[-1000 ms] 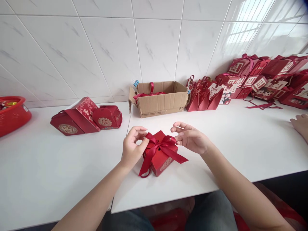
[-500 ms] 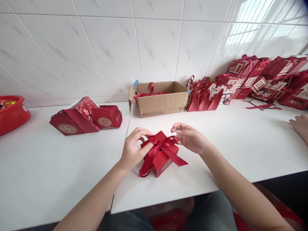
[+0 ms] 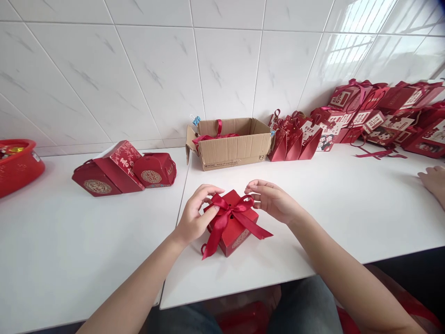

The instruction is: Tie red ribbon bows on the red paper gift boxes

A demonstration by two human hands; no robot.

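Note:
A small red gift box (image 3: 227, 239) with a gold round pattern on its side stands on the white table. A dark red satin ribbon bow (image 3: 230, 211) is tied on its top, its two tails hanging over the near sides. My left hand (image 3: 198, 213) is at the bow's left loop, thumb touching it and index finger raised apart behind it. On the other side, my right hand (image 3: 273, 199) is beside the right loop, its fingers loosely curved and apart. Whether those fingertips touch the ribbon, I cannot tell.
Behind stands a cardboard carton (image 3: 232, 150) with red ribbon inside. Red boxes (image 3: 121, 167) lie to the left, near a red basin (image 3: 21, 169). Red bags (image 3: 295, 139) and a pile of gift boxes (image 3: 375, 111) line the right wall. Another person's hand (image 3: 433, 181) rests at the right edge.
My left thumb and fingers have loosened slightly from the left loop, which looks fuller. The left tail has shifted a little. My right hand has moved slightly left, closer to the right loop.

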